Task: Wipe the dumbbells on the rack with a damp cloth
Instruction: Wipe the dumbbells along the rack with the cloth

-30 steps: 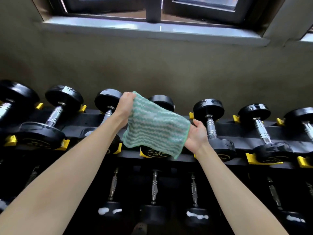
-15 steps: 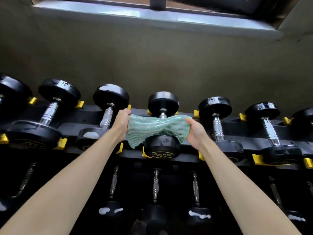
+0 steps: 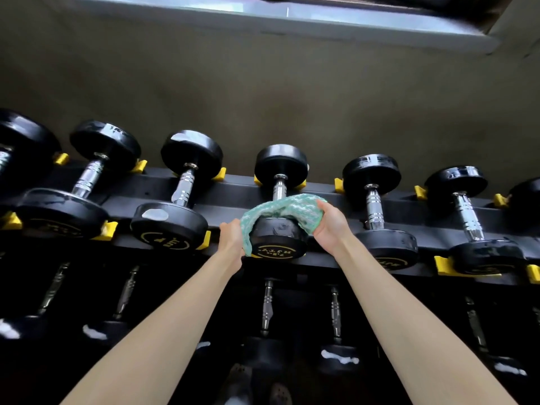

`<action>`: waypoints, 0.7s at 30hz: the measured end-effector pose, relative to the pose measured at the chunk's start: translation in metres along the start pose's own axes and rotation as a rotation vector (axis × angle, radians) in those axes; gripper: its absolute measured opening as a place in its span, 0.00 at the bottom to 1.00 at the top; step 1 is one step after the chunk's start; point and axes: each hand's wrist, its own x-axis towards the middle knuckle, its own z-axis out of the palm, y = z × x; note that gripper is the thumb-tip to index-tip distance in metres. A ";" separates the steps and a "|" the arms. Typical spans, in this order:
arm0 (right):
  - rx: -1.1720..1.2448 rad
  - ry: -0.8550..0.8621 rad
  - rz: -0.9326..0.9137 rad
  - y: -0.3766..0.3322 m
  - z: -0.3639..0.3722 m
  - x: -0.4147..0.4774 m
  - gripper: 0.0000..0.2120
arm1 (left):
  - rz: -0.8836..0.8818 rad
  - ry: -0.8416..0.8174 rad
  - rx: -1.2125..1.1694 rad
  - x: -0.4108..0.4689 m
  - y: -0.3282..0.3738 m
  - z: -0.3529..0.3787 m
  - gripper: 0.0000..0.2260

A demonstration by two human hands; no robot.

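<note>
My left hand [image 3: 232, 238] and right hand [image 3: 330, 226] each grip an end of the green cloth [image 3: 286, 207], draped over the near head of the middle dumbbell [image 3: 277, 238] on the rack [image 3: 233, 197], its long axis pointing straight away from me.

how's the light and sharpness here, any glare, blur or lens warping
Head view: daylight falls from the window ledge above, leaving pale glare on the top-row dumbbell heads; the lower row is lost in deep shadow; the wide lens bows the rack; the green cloth, left hand and right hand look slightly soft.
</note>
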 end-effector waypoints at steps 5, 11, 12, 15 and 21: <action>0.100 -0.028 -0.014 0.005 -0.002 -0.010 0.18 | 0.074 0.098 0.089 -0.020 -0.004 0.009 0.27; 0.169 -0.083 0.036 0.013 -0.004 -0.024 0.19 | 0.238 0.183 0.288 -0.060 -0.003 0.031 0.28; 0.167 -0.099 0.046 0.014 -0.005 -0.026 0.19 | 0.264 0.183 0.300 -0.065 -0.002 0.034 0.29; 0.161 -0.147 0.065 0.012 -0.009 -0.031 0.19 | 0.335 0.164 0.308 -0.076 0.007 0.042 0.29; 0.200 -0.180 -0.012 -0.022 -0.017 -0.028 0.18 | 0.440 0.184 0.256 -0.069 0.058 0.047 0.24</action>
